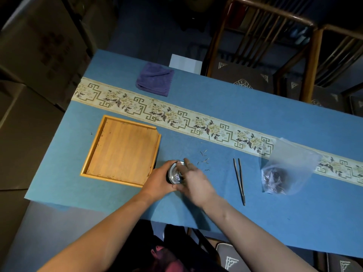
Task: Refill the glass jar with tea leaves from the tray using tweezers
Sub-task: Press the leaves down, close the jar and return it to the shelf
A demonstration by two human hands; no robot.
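The glass jar [175, 173] stands on the blue table cloth just right of the wooden tray [121, 151]. My left hand [160, 180] wraps around the jar's left side. My right hand [193, 180] is blurred, its fingers stretched over the jar's mouth; whether it holds anything I cannot tell. The dark tweezers [240, 180] lie on the cloth to the right, untouched. A few loose tea leaves [204, 160] are scattered on the cloth beyond the jar. The tray's floor looks bare apart from small crumbs along its edges.
A clear plastic bag [284, 167] with dark tea lies at the right. A folded purple cloth [155, 79] sits at the table's far side past the patterned runner [176, 116]. Wooden chairs [261, 48] stand behind the table, cardboard boxes [35, 55] at the left.
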